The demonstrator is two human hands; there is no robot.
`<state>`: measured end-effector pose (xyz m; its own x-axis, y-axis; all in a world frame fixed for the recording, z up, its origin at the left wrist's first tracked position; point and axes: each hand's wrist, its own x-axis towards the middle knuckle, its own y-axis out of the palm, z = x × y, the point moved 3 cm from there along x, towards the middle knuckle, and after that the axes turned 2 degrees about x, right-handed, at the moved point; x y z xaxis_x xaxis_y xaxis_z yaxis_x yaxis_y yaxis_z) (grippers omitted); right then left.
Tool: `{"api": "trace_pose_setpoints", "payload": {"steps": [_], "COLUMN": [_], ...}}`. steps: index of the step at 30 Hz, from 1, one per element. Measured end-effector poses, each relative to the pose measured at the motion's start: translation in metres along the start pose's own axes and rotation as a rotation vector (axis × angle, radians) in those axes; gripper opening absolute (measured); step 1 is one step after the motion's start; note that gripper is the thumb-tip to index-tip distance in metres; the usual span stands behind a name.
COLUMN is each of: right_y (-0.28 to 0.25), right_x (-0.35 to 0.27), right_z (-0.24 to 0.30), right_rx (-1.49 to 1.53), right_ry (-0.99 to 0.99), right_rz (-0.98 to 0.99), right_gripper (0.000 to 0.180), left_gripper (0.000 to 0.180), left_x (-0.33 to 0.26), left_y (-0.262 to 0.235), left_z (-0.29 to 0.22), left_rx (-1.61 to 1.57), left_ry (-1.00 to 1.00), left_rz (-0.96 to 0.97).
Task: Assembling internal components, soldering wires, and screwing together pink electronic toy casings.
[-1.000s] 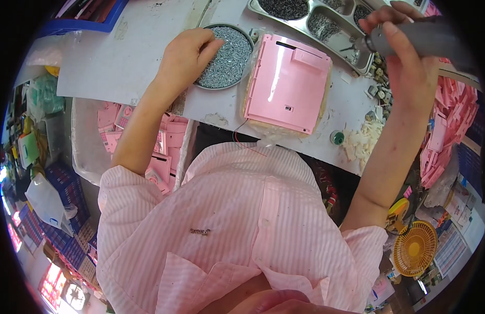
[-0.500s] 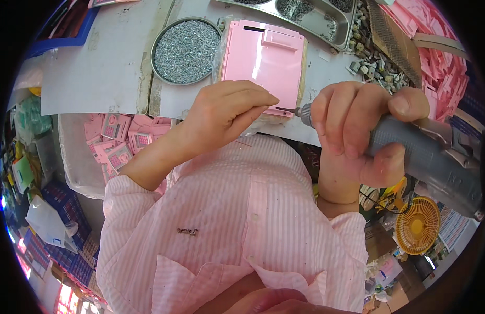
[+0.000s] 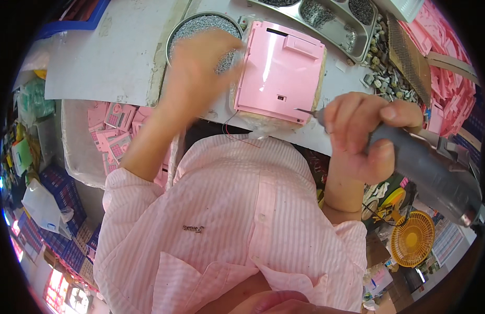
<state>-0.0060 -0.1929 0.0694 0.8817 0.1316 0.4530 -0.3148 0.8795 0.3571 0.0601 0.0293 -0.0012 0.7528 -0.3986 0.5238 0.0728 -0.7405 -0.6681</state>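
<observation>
My right hand is wrapped round a dark grey electric screwdriver. The thin bit points left, close to the lower right corner of a pink plastic casing. That casing lies on a padded, plastic-wrapped support at the table's front edge, and a small dark switch shows in its lower part. Over the right side of a round metal bowl of small silver screws is my left hand. Motion smears its fingers, so whether they hold anything cannot be made out. A thin red wire hangs below the casing.
At the back right stands a metal tray with compartments of small dark parts. Loose metal parts and a heap of pink plastic pieces lie farther right. A bin of pink calculator-like units is at the left, near an orange fan opposite.
My left hand has gone from the casing's lower edge up and left to the screw bowl. The screwdriver stays in my right hand, its bit near the casing's corner. The view has shifted slightly.
</observation>
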Motion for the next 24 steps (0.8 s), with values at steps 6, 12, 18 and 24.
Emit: {"api": "trace_pose_setpoints", "payload": {"steps": [6, 12, 18, 24], "right_y": [-0.020, -0.025, -0.021, -0.017], "right_x": [-0.018, -0.046, -0.052, -0.050], "right_z": [0.010, -0.006, -0.016, -0.023], "right_rx": [-0.058, -0.077, -0.232, -0.236], "right_ry": [-0.005, -0.012, 0.076, 0.090], "right_rz": [-0.093, -0.163, -0.165, -0.042], "right_gripper": [0.039, 0.035, 0.029, 0.026], "left_gripper": [0.018, 0.025, 0.024, 0.024], "left_x": [-0.011, -0.005, -0.001, 0.000], "left_y": [-0.008, -0.002, -0.011, -0.004], "left_z": [0.049, 0.061, 0.047, -0.004], "left_rx": [0.243, 0.412, 0.007, -0.007], "left_ry": [-0.038, -0.021, -0.259, -0.029], "left_rz": [0.197, 0.171, 0.234, 0.220]}}
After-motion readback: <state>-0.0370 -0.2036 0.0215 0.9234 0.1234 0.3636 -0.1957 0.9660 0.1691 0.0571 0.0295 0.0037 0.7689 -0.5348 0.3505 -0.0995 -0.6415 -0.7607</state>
